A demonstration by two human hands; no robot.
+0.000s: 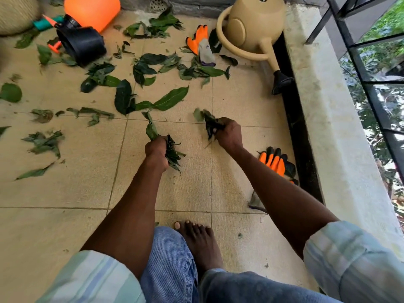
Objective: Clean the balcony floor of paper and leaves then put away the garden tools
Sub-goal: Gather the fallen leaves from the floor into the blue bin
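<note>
- Denim-clad knees (172, 270) and two pale striped sleeves (354, 259) filled the bottom of the view, nearest the camera, with one bare foot (200, 239) planted on the floor between them.
- Beige square tiles made up the balcony floor (65, 193), running from the knees to a grey back wall (196, 5) at the top of the view.
- Along the right side ran a pale concrete ledge (328, 119) with a dark drain channel (295, 119) at its foot; black metal railings (371, 84) stood above it, with green foliage beyond.
- Against the back wall, a beige watering can (253, 27) lay with its spout over the channel.
- An orange container (91, 9) lay at the top left, touching a tipped black pot (82, 45).
- A woven basket (15, 14) showed partly in the top left corner.
- Loose green leaves (161, 101) lay scattered over the far and left tiles, thickest between the pot and the watering can.
- One orange-and-grey glove (202, 45) lay just beside the watering can; another orange glove (275, 162) lay near the channel, partly hidden behind the right forearm.
- A teal-handled tool (47, 21) lay beside the pot, blurred.
- The left hand (156, 153) was fisted tightly round a bunch of leaves (172, 153), low over the middle tiles.
- The right hand (228, 133) gripped a second leaf bunch (209, 124) in curled fingers, a little apart from the left.
</note>
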